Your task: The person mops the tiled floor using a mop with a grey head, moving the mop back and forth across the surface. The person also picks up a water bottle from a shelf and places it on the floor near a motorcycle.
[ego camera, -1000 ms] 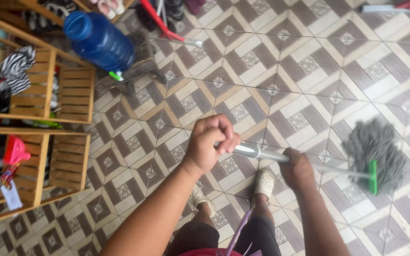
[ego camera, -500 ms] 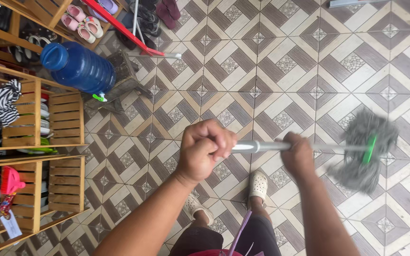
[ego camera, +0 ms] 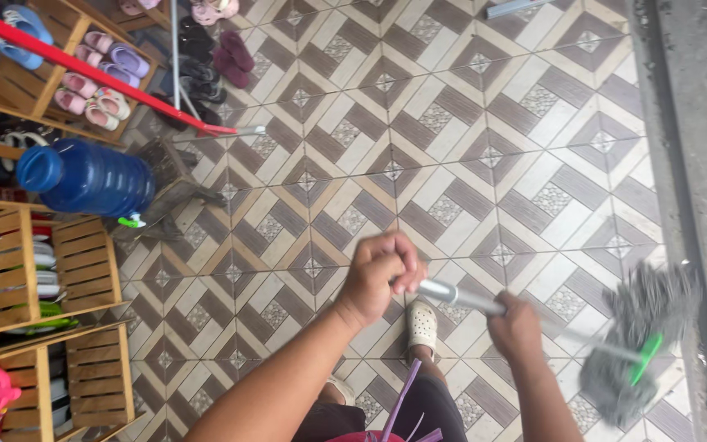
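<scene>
Mop (ego camera: 632, 348) — grey strands on a green clamp, blurred — lies low on the patterned tile floor (ego camera: 484, 131) at the right, close beside a grey concrete strip (ego camera: 697, 164). Its metal handle (ego camera: 460, 296) runs up and left through both hands: the right hand (ego camera: 517, 327) is wrapped around the shaft nearer the head, the left hand (ego camera: 380, 274) fisted over the top end. A white clog (ego camera: 421, 323) shows below the handle. Well to the left stand a blue water jug (ego camera: 87, 176) and wooden shelves (ego camera: 18, 278).
</scene>
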